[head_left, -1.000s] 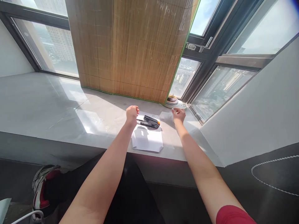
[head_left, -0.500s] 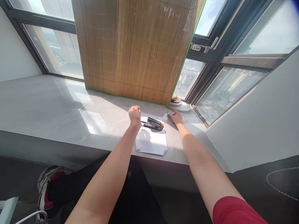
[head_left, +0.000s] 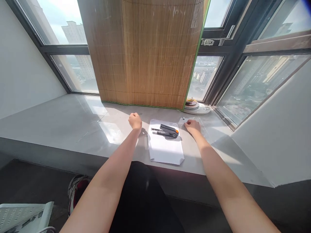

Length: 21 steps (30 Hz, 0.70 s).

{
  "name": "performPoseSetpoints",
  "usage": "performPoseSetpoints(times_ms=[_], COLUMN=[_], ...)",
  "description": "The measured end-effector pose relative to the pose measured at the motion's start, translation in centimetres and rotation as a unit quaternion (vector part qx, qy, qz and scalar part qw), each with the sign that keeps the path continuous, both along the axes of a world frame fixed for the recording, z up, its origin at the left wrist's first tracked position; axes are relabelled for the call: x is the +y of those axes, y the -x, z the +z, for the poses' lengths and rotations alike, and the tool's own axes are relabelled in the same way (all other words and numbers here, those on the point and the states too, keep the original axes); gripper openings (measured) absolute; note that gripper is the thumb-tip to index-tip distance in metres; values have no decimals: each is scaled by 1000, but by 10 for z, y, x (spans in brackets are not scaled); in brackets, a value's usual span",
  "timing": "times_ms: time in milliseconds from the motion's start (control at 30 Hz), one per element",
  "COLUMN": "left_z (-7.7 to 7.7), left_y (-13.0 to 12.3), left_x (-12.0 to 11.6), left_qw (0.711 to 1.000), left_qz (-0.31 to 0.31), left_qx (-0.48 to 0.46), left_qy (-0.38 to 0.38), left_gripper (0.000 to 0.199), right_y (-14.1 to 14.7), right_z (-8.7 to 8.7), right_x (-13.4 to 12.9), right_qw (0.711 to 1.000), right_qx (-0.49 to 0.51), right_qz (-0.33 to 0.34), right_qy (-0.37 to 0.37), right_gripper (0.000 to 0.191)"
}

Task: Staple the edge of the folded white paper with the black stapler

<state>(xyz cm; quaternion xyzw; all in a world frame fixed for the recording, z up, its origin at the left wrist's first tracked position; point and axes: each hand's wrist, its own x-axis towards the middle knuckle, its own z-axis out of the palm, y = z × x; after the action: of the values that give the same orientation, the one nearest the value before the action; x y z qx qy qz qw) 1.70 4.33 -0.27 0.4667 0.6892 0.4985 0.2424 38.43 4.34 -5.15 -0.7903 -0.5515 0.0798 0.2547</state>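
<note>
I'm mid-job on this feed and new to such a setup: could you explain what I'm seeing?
There is no machine here: these are a person's bare hands, seen by one head-worn camera looking forward and down. On the pale windowsill lies white paper with a black stapler on it. A stack of round, plate-like things stands by the window, beyond the right hand. That hand is at a small pale slip; I can't tell whether its fingers grip it. The left hand is a fist; anything inside is hidden.
</note>
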Motion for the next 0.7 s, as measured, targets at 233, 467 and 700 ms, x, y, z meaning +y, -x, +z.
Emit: performPoseSetpoints(times_ms=[233,467,700], left_z=[-2,-17,-20], left_y=[48,4,-1], left_x=[46,56,15], left_qw=[960,912,914], left_qz=[-82,-119,-112], left_qx=[255,387,386], left_qy=[83,64,54], left_gripper=[15,33,34], right_y=[2,8,9], right_z=[0,10,7], right_x=[5,1,1], right_qw=[1000,1000,1000], right_qx=[10,17,9], right_qz=[-3,5,3], right_qy=[1,20,12], right_gripper=[15,18,18])
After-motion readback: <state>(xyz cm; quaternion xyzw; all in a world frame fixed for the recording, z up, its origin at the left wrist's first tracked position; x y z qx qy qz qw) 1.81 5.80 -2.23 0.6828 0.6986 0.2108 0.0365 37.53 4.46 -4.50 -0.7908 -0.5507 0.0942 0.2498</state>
